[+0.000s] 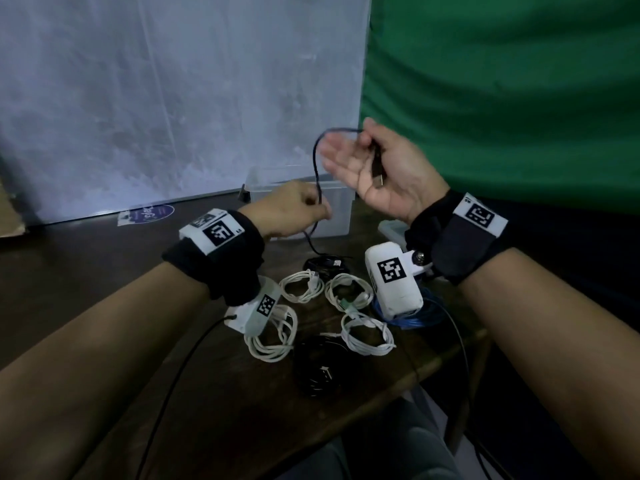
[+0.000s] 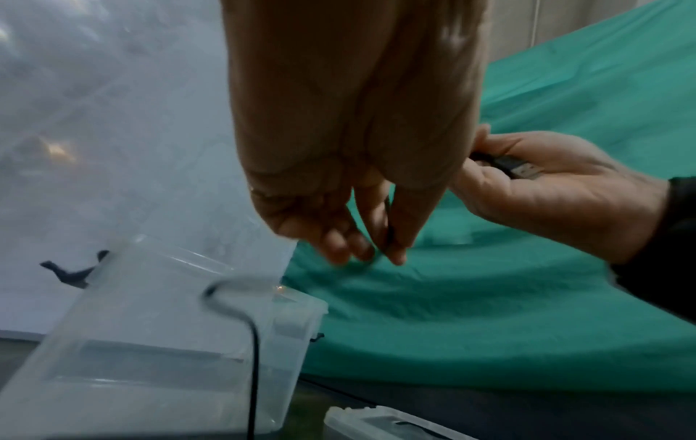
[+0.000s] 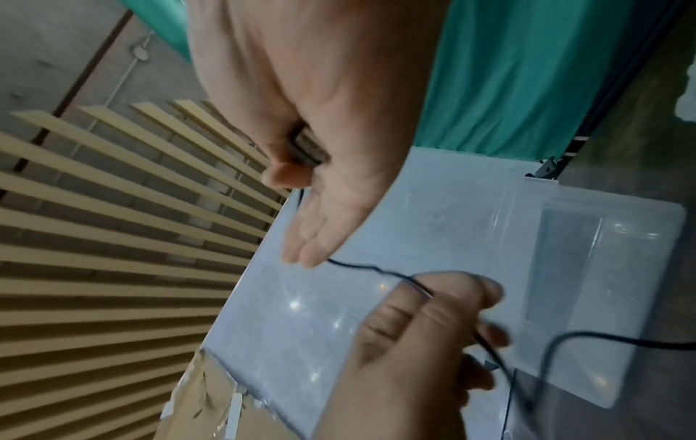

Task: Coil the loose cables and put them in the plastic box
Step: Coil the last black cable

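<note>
A thin black cable (image 1: 316, 157) runs between my two hands above the table. My right hand (image 1: 367, 168) is raised palm up, fingers straight, and its thumb pins the cable's USB plug (image 1: 378, 168) against the palm. The same plug (image 3: 305, 148) shows under the thumb in the right wrist view. Lower and to the left, my left hand (image 1: 298, 209) pinches the cable between thumb and fingertips (image 2: 395, 250). From there the cable drops to the table. The clear plastic box (image 1: 337, 220) stands open just behind my left hand.
Several coiled white cables (image 1: 300, 286) lie on the dark wooden table (image 1: 104, 271), beside a black coil (image 1: 317, 374) and a blue cable (image 1: 420, 318). The box lid (image 1: 389, 228) lies right of the box. A white board (image 1: 173, 98) and green cloth (image 1: 502, 98) stand behind.
</note>
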